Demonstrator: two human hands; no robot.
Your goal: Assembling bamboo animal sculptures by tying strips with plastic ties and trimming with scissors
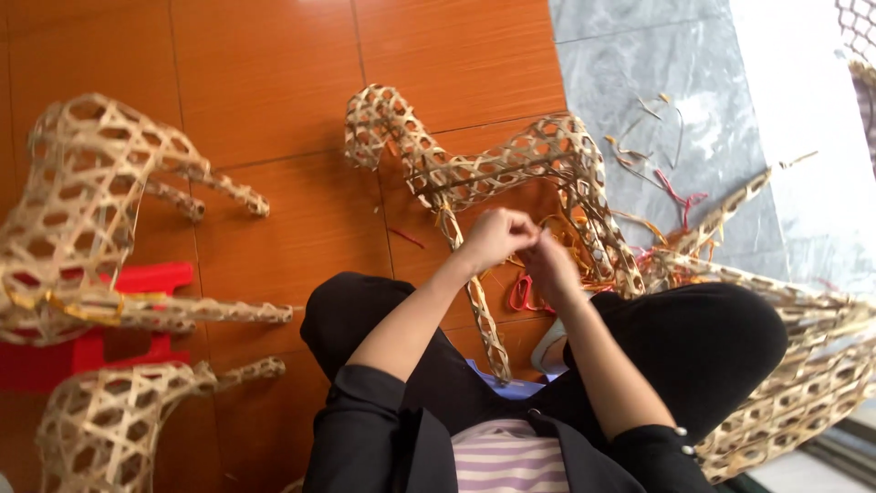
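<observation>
- Woven bamboo animal frame: lies on the orange tiled floor, in front of the knees, one leg reaching between them.
- Second woven frame: far left, over a red stool.
- Left hand: fingers pinched together on a thin strip, above the frame.
- Right hand: touching the left; fingers curled, what they grip cannot be told.
- Red and orange strips: on the floor beneath the hands.

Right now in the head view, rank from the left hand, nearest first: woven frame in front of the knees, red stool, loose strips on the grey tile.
1. Woven frame: just beyond the left hand, one leg running down right beside it.
2. Loose strips: up and right, on the grey tile.
3. Red stool: far left, under another woven frame.
</observation>
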